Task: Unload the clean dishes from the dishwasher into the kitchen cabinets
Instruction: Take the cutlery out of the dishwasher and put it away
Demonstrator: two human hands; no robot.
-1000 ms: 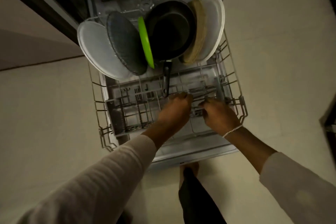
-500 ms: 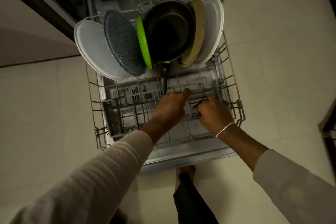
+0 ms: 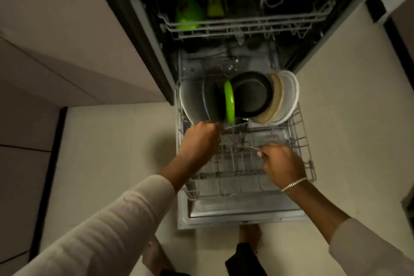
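Steel-grey thin utensil gripped in left hand, second thin utensil in right hand, shafts pointed inward; upright round green plate stood just beyond, nearer left.

Upright on edge across back of pulled-out lower rack: white plate, dark plate, green plate, black frying pan, tan plate, second white plate. Thin metal utensil gripped in left hand, second utensil in right hand.
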